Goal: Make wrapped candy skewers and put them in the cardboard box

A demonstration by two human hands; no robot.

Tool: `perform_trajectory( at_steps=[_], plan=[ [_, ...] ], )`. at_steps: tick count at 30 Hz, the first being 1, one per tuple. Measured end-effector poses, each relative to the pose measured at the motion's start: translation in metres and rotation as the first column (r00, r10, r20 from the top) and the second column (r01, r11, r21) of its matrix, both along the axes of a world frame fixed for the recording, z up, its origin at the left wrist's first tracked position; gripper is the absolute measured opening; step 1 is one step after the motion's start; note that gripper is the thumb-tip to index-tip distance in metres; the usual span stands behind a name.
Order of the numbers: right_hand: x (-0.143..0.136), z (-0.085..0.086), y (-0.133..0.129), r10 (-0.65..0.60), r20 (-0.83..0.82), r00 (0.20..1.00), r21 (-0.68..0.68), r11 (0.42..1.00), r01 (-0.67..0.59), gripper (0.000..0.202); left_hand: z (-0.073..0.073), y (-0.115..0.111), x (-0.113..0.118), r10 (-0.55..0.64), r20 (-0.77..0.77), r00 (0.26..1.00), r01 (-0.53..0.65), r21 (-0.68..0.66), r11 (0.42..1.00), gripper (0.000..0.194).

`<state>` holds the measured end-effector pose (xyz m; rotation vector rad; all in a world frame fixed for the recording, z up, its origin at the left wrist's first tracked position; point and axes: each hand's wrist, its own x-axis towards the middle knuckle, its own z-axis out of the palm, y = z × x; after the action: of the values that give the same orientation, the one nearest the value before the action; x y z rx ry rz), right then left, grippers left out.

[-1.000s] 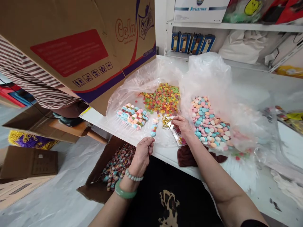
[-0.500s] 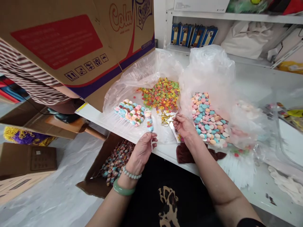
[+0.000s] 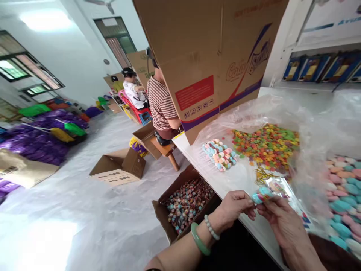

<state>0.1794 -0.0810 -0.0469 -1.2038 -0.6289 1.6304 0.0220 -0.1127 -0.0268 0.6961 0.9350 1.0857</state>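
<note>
A wrapped candy lollipop (image 3: 261, 195), blue and multicoloured in a clear wrapper, is held between my two hands above the table edge. My left hand (image 3: 236, 206) is closed with thumb and fingers pinching its lower end. My right hand (image 3: 284, 220) is closed too, its fingertips pressed against the lollipop's base; any small thing between them is hidden. Just beyond lie gold twist ties (image 3: 262, 175) and a shiny printed packet (image 3: 287, 195). A pile of finished-looking candy lollipops (image 3: 219, 154) rests at the table's left side.
Ring-shaped gummies (image 3: 270, 145) and pastel candies (image 3: 345, 203) lie on clear plastic. A large cardboard box (image 3: 214, 67) stands on the table. Below, an open carton (image 3: 166, 222) holds many lollipops. A person in a striped shirt (image 3: 160, 103) sits behind the box; other people sit farther back.
The view has swung left, bringing more of the room in. My right hand has come from beside the twist ties to meet my left at the lollipop, which is now tilted sideways.
</note>
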Motion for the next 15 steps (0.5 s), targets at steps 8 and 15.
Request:
perform_trajectory(
  at_steps=[8,15],
  plan=[
    [0.008,0.016,-0.01,0.207,0.507,0.837,0.129,0.942,-0.31,0.031,0.006,0.002,-0.007,-0.091,-0.181,0.979,0.1,0.039,0.994,0.041],
    [0.01,0.005,-0.007,0.311,0.535,0.785,0.048,0.917,-0.396,0.024,0.004,-0.001,-0.008,-0.176,-0.186,0.967,0.186,0.036,0.982,0.04]
  ],
)
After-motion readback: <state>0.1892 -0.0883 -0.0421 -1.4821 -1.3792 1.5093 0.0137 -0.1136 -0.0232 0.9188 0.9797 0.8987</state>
